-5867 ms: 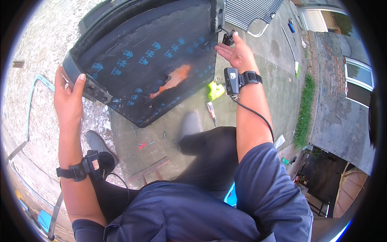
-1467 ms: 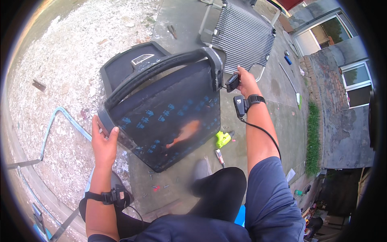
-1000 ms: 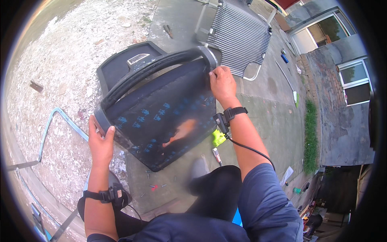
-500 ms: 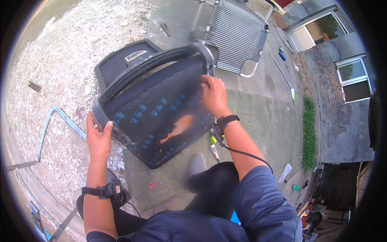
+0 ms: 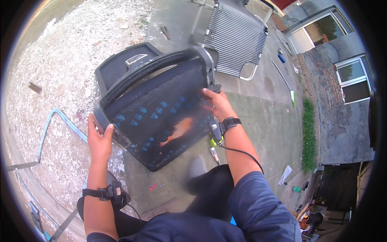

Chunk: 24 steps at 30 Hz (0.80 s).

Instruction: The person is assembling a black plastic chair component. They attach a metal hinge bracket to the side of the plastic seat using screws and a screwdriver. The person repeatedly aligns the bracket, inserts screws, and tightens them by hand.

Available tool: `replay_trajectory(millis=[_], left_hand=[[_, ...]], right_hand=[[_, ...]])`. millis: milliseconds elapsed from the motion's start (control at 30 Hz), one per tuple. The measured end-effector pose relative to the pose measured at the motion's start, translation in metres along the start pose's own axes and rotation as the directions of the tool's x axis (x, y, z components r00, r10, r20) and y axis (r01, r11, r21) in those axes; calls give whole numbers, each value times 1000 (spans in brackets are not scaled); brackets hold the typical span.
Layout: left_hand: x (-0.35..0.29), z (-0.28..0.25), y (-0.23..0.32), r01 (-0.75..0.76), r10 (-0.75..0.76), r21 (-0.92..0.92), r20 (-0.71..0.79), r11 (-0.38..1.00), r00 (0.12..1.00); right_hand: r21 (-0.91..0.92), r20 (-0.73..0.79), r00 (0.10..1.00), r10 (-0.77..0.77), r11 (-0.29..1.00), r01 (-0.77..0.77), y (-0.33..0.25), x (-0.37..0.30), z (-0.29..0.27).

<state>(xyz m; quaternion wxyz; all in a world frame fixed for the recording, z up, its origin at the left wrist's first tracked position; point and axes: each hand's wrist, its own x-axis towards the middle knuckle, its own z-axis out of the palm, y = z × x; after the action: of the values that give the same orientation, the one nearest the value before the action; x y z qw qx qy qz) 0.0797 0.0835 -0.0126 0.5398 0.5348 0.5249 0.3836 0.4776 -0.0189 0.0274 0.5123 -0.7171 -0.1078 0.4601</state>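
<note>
A black panel (image 5: 155, 101), bearing blue printed marks and an orange patch, is tilted in front of me, with a thick arched bar (image 5: 139, 78) along its far side. My left hand (image 5: 100, 139) is closed on its left corner, thumb on the near side. My right hand (image 5: 219, 104) is at the right edge, index finger and thumb apart; its other fingers are mostly hidden. Just beyond that index finger sticks out a small dark piece (image 5: 215, 87); whether it belongs to the panel I cannot tell.
Behind the panel lies another black part (image 5: 117, 66). A striped folding chair (image 5: 236, 38) stands beyond. Pliers (image 5: 165, 32) and several loose screws (image 5: 162, 185) lie on the ground. A tube (image 5: 215, 155) lies by my knee, and a bent blue strip (image 5: 66, 119) is at left.
My right hand has shifted slightly down and right, its finger and thumb spreading apart, and the small dark piece shows beside it. My left hand keeps its hold on the panel's corner.
</note>
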Motion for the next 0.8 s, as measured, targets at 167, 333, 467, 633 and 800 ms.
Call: replay_trajectory(millis=[167, 333, 467, 633, 800], left_hand=[[2, -3, -5, -30, 31, 26, -17, 999, 999], [2, 5, -6, -4, 4, 15, 22, 1000, 1000], [-1, -9, -6, 2, -2, 10, -3, 1000, 1000], [1, 0, -6, 5, -5, 4, 9, 1000, 1000], [-2, -4, -2, 26, -26, -23, -5, 999, 1000]], right_hand=[[-128, -135, 989, -59, 991, 42, 25, 15, -4], [-459, -244, 943, -228, 883, 95, 72, 55, -75], [-454, -279, 958, -73, 889, -64, 50, 62, -69], [-319, -292, 950, -110, 948, 12, 22, 94, -102], [-113, -234, 964, -126, 988, 102, -41, 97, -81]])
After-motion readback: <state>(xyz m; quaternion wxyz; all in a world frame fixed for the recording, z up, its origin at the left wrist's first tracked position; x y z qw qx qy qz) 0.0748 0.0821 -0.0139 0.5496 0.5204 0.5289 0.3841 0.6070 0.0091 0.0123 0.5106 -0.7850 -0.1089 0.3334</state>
